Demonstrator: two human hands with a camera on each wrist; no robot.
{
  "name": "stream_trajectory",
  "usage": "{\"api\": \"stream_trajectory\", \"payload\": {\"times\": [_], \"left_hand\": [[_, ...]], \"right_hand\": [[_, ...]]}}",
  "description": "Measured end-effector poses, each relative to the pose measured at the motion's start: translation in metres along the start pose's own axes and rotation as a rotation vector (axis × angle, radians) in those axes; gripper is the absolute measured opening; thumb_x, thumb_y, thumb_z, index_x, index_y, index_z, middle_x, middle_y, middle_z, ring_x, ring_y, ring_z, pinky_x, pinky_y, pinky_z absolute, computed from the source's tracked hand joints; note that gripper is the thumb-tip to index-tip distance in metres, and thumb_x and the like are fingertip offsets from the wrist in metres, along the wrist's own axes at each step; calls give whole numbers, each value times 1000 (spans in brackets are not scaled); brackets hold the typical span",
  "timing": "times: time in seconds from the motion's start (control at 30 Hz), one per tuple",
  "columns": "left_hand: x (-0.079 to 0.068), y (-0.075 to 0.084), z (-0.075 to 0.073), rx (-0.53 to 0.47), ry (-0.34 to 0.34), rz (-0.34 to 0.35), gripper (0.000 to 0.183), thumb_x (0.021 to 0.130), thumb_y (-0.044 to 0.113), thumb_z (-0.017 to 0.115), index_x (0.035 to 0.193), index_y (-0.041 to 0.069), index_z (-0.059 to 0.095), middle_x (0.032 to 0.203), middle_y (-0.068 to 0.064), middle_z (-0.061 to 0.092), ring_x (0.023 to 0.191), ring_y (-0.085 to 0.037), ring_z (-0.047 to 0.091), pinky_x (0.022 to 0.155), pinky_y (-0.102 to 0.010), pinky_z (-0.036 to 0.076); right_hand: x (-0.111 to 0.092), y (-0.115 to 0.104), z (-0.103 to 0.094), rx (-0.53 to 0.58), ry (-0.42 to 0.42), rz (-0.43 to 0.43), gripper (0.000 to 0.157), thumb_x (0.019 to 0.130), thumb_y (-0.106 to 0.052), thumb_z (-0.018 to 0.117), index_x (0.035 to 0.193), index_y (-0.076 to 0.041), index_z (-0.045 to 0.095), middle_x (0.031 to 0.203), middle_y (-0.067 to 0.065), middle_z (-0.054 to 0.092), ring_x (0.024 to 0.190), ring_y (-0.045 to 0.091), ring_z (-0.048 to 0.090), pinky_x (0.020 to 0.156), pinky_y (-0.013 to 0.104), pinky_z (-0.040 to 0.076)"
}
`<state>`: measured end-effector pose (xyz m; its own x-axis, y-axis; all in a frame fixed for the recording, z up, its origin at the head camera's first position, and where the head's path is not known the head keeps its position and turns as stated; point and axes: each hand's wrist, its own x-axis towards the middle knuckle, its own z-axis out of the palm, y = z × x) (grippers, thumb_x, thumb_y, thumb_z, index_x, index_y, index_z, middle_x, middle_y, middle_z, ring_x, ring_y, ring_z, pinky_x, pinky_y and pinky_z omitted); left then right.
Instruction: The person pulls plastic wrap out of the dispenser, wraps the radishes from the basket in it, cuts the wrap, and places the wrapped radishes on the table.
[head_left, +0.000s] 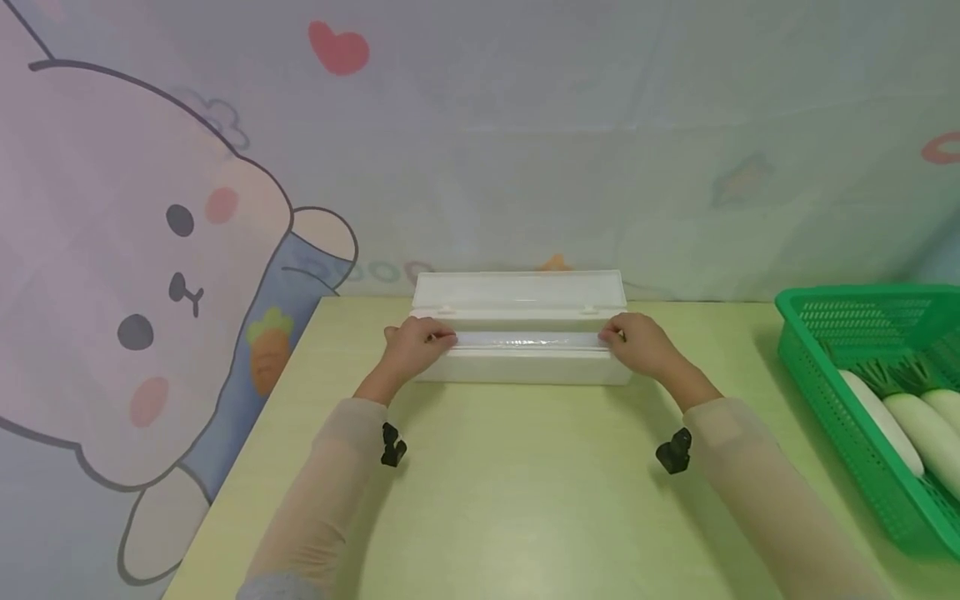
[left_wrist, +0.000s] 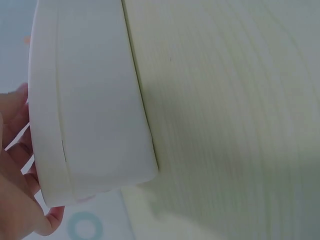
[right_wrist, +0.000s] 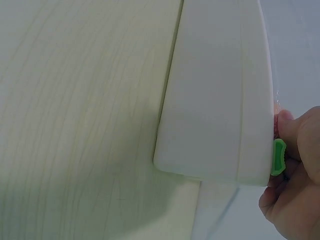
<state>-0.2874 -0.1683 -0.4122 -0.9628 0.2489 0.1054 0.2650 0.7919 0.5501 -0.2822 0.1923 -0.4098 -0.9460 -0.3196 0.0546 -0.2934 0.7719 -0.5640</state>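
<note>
Left end: the left hand (head_left: 416,344) is at the left end of the white box (head_left: 522,368), its grip seemingly pinched together on the near-left corner of the clear film (head_left: 528,340); the film itself is too fine to make out between the fingertips. Recommended: a shallow, firm pinch, level with the other side.

Centre: the film lies across the long opening of the box, which stands near the far edge of the bench (head_left: 525,500). The lid (head_left: 517,289) is tipped back behind, clear of the opening. The shine on the film suggests a thin sheet that will cling and fold readily; in this inspector's judgement it should be lifted slowly, square to the opening and under even tension, lest it split or wrinkle.

Right end: the right hand (head_left: 642,343) mirrors the left, thumb and finger together, apparently clamped on the film's right corner. A small green piece (right_wrist: 279,157) sits at the top of this end, just beside the fingers; the sheet should be prevented from snagging on it. Further right, well apart from the work, a green basket (head_left: 828,392) of white radishes (head_left: 930,433) presents no obstruction
</note>
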Motion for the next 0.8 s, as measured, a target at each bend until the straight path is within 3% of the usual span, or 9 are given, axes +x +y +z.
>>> {"api": "stream_trajectory", "payload": {"times": [0.23,0.4,0.63,0.8], "left_hand": [[3,14,11,49,-5,25,30,91,39,65,112,18,72,97,2,66,101,-24,50,96,-59,17],[7,22,17,92,-12,53,30,91,41,63,110,20,73,95,4,63,101,-23,48,97,-59,19],[12,25,18,122,5,56,19,95,30,59,98,20,74,101,3,66,102,-24,51,100,-62,20],[14,24,17,109,43,26,19,96,22,56,104,16,72,103,2,69,103,-23,54,102,-59,20]], "right_hand": [[1,2,2,33,8,56,27,102,-16,46,108,6,61,91,15,61,74,22,50,68,36,42],[4,3,3,87,41,86,27,103,-12,40,108,6,59,102,21,62,84,27,52,74,38,43],[9,2,2,165,68,95,29,104,-13,37,107,7,58,108,24,60,94,32,53,79,41,43],[10,1,2,164,77,99,29,105,-15,38,107,7,57,109,25,60,92,32,52,78,41,42]]}}
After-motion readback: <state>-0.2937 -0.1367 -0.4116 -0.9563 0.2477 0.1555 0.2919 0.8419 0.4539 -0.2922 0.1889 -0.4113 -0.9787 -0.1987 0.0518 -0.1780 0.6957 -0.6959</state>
